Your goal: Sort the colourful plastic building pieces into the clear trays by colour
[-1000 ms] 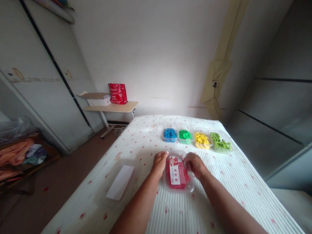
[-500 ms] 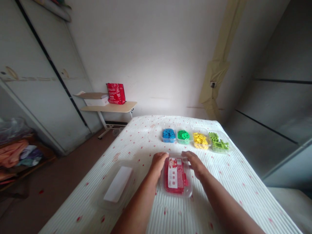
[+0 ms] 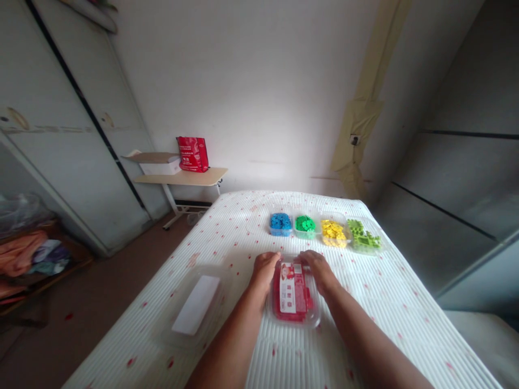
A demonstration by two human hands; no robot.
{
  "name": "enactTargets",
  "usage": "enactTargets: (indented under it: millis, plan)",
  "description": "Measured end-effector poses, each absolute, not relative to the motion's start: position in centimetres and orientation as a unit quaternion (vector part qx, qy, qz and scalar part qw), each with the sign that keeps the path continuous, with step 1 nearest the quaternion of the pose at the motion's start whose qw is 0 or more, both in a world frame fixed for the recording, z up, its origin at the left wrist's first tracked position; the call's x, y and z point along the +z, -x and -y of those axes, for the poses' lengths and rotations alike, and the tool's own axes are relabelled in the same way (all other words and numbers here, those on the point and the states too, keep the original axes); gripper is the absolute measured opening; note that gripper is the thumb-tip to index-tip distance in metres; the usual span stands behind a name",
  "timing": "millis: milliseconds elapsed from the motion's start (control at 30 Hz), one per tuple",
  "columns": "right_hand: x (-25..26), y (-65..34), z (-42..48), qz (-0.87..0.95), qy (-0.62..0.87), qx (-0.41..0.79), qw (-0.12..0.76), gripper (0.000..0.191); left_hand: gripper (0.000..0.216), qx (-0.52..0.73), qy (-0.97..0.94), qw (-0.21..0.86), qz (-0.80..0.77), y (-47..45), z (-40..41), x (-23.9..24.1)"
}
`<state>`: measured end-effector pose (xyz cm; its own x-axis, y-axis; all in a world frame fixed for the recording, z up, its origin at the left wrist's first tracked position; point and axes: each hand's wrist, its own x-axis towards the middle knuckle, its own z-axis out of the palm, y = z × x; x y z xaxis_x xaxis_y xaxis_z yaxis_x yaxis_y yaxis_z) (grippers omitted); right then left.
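Note:
A clear plastic box (image 3: pixel 288 292) with red pieces inside and a white label on its lid lies in front of me. My left hand (image 3: pixel 266 266) grips its far left corner, thumb side along the rim. On the far right corner, my right hand (image 3: pixel 315 266) curls its fingers over the edge of the lid. Some fingertips of both hands are hidden. To the left lies a clear plastic lid (image 3: pixel 170 329) with a white label (image 3: pixel 197 305) on it.
Farther back stand open clear boxes of blue pieces (image 3: pixel 280 222), green pieces (image 3: pixel 305 222), yellow pieces (image 3: pixel 334 231) and light-green pieces (image 3: pixel 364 235). They share a white ribbed, red-spotted cover (image 3: pixel 235 237). Beyond is a side table (image 3: pixel 203 177) with a red bag (image 3: pixel 193 154).
My right hand has shifted slightly left, closing in on the far right corner of the box. My left hand and the box have hardly moved.

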<state>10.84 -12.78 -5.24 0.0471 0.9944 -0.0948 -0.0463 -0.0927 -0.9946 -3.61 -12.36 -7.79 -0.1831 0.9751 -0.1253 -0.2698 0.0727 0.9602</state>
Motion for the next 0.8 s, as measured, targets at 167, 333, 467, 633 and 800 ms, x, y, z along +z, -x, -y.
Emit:
enactTargets:
  millis: [167, 333, 467, 633, 800]
  plan:
    - [-5.4, -10.8, 12.7, 0.42, 0.515, 0.55, 0.505, 0.023, 0.022, 0.587, -0.341, 0.533, -0.505, 3.5, 12.2, -8.1]
    - [-5.6, -10.8, 12.6, 0.405, 0.514, 0.559, 0.509, 0.019, 0.021, 0.585, -0.344, 0.533, -0.505, 3.6, 12.2, -8.1]
    - [-5.8, -10.9, 12.6, 0.389, 0.517, 0.565, 0.512, 0.021, 0.022, 0.586, -0.349, 0.528, -0.505, 3.6, 12.3, -7.9]
    - [-5.9, -10.9, 12.7, 0.401, 0.513, 0.574, 0.497, 0.026, 0.024, 0.579, -0.367, 0.526, -0.503, 3.6, 12.4, -8.1]
    - [-5.1, -11.7, 13.7, 0.429, 0.509, 0.554, 0.499, 0.037, 0.026, 0.562, -0.407, 0.522, -0.496, 4.5, 12.8, -7.6]
